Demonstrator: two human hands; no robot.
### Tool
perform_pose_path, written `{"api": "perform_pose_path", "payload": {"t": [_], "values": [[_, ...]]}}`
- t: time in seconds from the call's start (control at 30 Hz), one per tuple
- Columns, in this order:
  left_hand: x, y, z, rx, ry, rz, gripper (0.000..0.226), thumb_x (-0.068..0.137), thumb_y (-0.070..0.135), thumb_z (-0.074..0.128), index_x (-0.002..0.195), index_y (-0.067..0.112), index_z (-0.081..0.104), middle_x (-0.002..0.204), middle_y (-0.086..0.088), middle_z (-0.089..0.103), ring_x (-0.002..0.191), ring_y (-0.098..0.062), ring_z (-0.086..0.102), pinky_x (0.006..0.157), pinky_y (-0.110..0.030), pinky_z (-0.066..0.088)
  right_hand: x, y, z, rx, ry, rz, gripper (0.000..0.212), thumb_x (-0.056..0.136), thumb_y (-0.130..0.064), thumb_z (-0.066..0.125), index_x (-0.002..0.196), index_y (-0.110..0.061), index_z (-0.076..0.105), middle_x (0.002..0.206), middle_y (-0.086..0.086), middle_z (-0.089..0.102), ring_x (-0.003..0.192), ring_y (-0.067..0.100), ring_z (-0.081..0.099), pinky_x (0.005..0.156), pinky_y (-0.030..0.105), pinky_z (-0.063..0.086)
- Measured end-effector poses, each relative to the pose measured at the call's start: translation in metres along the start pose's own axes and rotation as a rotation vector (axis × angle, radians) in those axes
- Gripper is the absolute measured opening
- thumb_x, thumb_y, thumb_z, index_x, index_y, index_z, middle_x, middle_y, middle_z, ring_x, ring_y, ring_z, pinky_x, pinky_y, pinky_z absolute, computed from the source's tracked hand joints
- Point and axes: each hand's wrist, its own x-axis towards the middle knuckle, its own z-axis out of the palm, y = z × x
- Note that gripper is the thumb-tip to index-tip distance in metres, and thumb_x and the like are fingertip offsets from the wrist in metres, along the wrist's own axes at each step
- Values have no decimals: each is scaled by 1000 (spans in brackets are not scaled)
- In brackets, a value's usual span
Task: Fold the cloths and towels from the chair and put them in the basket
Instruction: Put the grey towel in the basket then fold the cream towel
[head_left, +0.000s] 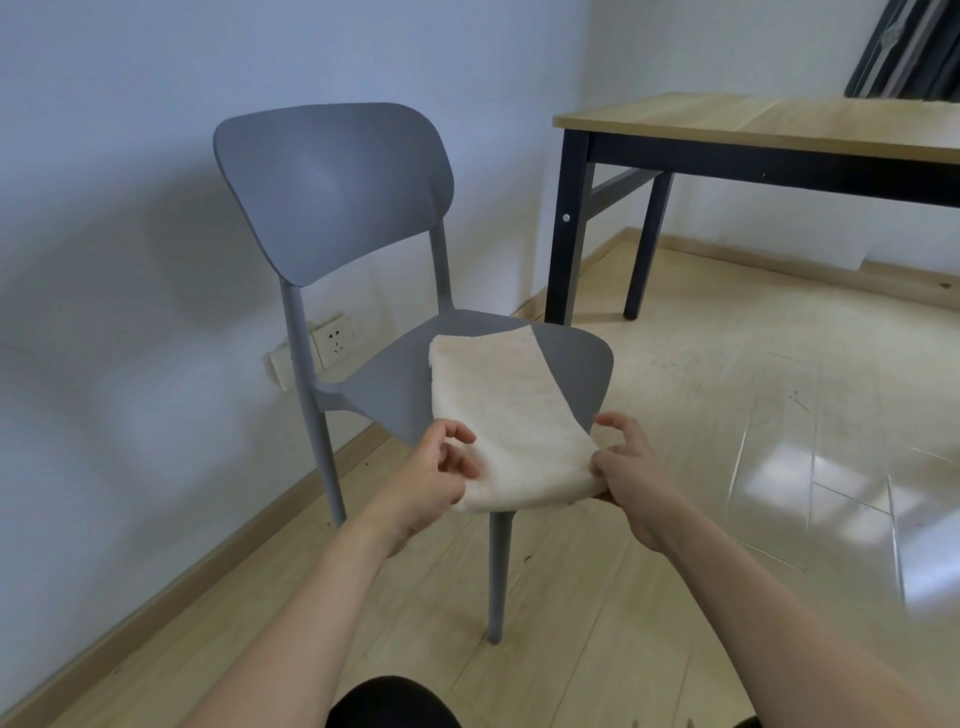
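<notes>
A cream towel, folded into a long strip, lies on the seat of a grey plastic chair and overhangs its front edge. My left hand pinches the near left corner of the towel with curled fingers. My right hand grips the near right corner, thumb on top and fingers underneath. No basket is in view.
A wooden table with black legs stands at the back right. The chair is close to a white wall with a socket low down. Light wooden floor spreads to the right. Dark rolled material leans in the far right corner.
</notes>
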Motion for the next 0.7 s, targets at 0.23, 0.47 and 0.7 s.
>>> {"api": "perform_pose_path", "payload": {"t": [0.23, 0.47, 0.7], "values": [[-14, -12, 3, 456, -53, 291, 83, 79, -3, 50, 137, 49, 22, 134, 25, 10, 116, -9, 38, 83, -23, 50, -5, 6, -6, -113, -155, -4, 44, 86, 8, 39, 105, -28, 57, 125, -1, 44, 105, 30, 57, 90, 37, 53], [-22, -48, 4, 564, 277, 121, 88, 64, 56, 77, 132, 27, 29, 133, 15, 18, 128, -13, 25, 107, -32, 29, -10, 22, -7, -590, -192, -198, 89, 74, 8, 57, 144, -31, 17, 137, -2, 31, 125, 22, 35, 94, 26, 40], [-11, -39, 6, 615, 466, 380, 32, 79, 44, 70, 107, 34, 59, 116, 24, 40, 116, -2, 35, 96, -24, 15, -8, 14, -6, -552, 20, -362, 41, 86, 1, 54, 123, -15, 48, 113, 1, 52, 93, 15, 48, 65, 9, 36]]}}
